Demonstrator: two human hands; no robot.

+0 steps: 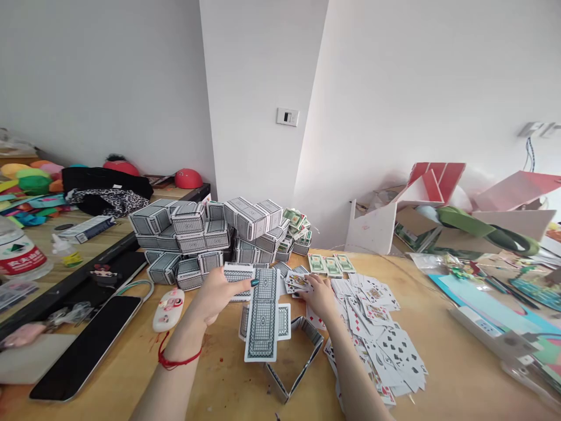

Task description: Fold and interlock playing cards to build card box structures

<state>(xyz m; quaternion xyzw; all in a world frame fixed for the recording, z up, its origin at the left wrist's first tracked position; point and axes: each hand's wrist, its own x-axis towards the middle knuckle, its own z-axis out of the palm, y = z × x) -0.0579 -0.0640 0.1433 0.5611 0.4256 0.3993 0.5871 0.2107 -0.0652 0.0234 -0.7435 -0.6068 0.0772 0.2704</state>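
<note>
My left hand, with a red string at the wrist, pinches the upper end of a long strip of joined blue-backed playing cards. Other blue-backed cards stick out on both sides behind the strip. Close to its right stands an open folded-card frame. My right hand rests with its fingers on face-up cards; whether it grips one is hidden. Right of it spreads a loose pile of face-up cards.
Stacked card blocks stand behind my hands, with green-backed cards to their right. A phone and white mouse lie left. Boxes and a power strip are at right.
</note>
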